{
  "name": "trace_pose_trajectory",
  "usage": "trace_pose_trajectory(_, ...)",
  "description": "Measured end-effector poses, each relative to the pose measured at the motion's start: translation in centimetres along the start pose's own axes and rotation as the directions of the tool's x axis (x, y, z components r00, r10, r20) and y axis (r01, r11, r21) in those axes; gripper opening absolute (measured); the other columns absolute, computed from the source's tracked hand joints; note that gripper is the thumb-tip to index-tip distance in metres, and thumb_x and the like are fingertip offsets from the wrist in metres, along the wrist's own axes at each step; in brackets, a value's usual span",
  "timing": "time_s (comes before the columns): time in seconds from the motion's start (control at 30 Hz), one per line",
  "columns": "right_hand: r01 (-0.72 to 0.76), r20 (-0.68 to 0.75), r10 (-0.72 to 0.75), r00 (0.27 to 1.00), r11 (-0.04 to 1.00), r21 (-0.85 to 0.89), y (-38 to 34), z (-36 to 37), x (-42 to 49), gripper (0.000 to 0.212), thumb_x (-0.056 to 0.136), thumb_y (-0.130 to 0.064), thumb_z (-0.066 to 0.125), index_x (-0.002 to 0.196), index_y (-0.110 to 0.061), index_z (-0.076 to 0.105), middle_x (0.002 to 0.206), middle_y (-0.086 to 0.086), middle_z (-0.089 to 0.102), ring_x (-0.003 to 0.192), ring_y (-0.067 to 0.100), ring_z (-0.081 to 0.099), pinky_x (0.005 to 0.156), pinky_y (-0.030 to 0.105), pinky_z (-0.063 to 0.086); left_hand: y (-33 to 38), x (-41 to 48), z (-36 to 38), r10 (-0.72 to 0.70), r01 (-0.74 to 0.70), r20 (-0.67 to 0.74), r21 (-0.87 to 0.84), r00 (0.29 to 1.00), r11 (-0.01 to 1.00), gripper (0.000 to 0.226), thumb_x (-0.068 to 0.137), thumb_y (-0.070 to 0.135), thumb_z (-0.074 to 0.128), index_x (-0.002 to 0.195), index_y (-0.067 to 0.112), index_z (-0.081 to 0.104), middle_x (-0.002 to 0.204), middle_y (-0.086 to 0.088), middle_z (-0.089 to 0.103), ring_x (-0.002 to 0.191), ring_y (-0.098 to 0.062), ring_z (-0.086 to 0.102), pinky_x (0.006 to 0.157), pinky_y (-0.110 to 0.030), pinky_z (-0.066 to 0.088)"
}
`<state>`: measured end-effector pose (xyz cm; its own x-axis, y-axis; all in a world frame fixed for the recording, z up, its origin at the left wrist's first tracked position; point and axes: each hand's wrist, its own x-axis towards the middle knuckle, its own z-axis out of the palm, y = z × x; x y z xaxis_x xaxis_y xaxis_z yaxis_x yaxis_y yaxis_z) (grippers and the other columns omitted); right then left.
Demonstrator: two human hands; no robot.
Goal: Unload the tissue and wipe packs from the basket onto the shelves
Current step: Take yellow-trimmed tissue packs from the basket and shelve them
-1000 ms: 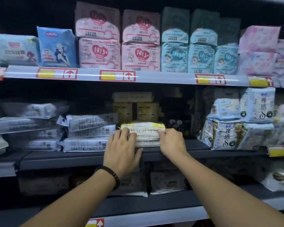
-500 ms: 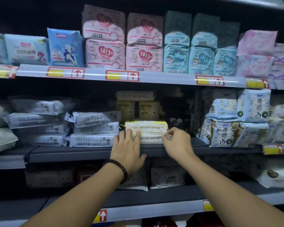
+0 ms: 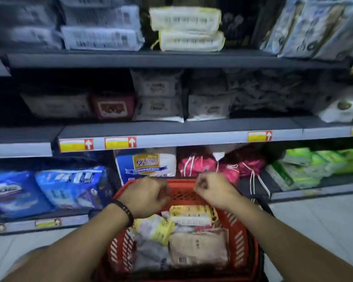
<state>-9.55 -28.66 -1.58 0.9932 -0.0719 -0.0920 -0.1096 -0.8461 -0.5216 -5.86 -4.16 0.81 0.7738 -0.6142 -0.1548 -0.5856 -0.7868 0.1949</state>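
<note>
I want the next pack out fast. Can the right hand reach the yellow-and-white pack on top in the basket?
Probably yes: the right hand hangs empty above the basket, and the yellow-and-white pack lies uppermost with nothing covering it.

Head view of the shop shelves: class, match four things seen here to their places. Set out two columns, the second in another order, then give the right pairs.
Things
1. red basket
2. yellow-edged packs
3. green packs
4. dark wristband

Places
A. right end of the lowest shelf
B. on the left wrist
C. in front of the shelves, with packs inside
D. stacked in two on the top shelf in view

Pairs: 1-C, 2-D, 3-A, 4-B
</note>
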Motion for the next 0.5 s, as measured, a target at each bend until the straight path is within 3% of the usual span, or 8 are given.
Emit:
trace_pose_trajectory(0.07,-0.095,0.195,0.125,0.973,0.984,-0.154,2.8,3.1,-0.7,0.006,0.088,-0.028,0.077,0.085,-0.028,0.071,0.090,-0.004,0.074,0.091,0.021,0.074,0.080,0.029,0.056,-1.0,0.7,2.5,-0.052,0.027,0.248,0.103,0.967,0.994,0.040,0.097,0.045,0.062,0.128,0.021,0.070,0.128,-0.005,0.073,0.120,-0.028,0.066,0.096,-0.035,0.051)
trace_pose_trajectory(0.13,-0.132,0.318,0.225,0.921,0.948,-0.288,4.2,5.2,-0.9,0.024,0.089,-0.033,0.078,0.111,-0.025,0.074,0.112,0.005,0.076,0.099,0.025,0.074,0.087,0.032,0.060,-1.4,1.3,3.7,-0.059,0.005,0.401,0.134,0.914,0.991,0.047,0.100,0.044,0.063,0.139,0.018,0.067,0.142,-0.007,0.066,0.131,-0.029,0.059,0.105,-0.034,0.046)
trace_pose_trajectory(0.23,-0.160,0.373,0.306,0.876,0.913,-0.375,4.6,7.7,-0.6,0.051,0.090,-0.037,0.078,0.135,-0.017,0.064,0.133,0.012,0.068,0.117,0.030,0.069,0.097,0.035,0.058,-1.6,2.5,6.0,-0.062,0.014,0.450,0.109,0.891,0.994,0.055,0.099,0.038,0.067,0.149,0.019,0.057,0.153,-0.006,0.058,0.138,-0.027,0.054,0.109,-0.033,0.043)
trace_pose_trajectory(0.37,-0.126,0.354,0.336,0.873,0.856,-0.502,5.4,11.2,0.6,0.077,0.090,-0.037,0.077,0.154,-0.015,0.040,0.159,0.015,0.041,0.148,0.040,0.038,0.121,0.048,0.038,-2.1,4.0,10.0,-0.116,0.017,0.579,0.172,0.807,0.985,0.081,0.091,0.036,0.079,0.159,0.021,0.037,0.159,-0.011,0.049,0.143,-0.033,0.050,0.118,-0.041,0.041)
trace_pose_trajectory(0.5,-0.100,0.337,0.345,0.876,0.814,-0.573,5.2,13.9,1.9,0.088,0.089,-0.034,0.077,0.159,-0.012,0.028,0.163,0.019,0.028,0.152,0.044,0.025,0.126,0.056,0.024,-3.0,5.6,11.4,-0.164,0.129,0.598,0.100,0.785,0.987,0.075,0.094,0.023,0.078,0.158,0.019,0.040,0.157,-0.008,0.050,0.141,-0.030,0.052,0.114,-0.035,0.043)
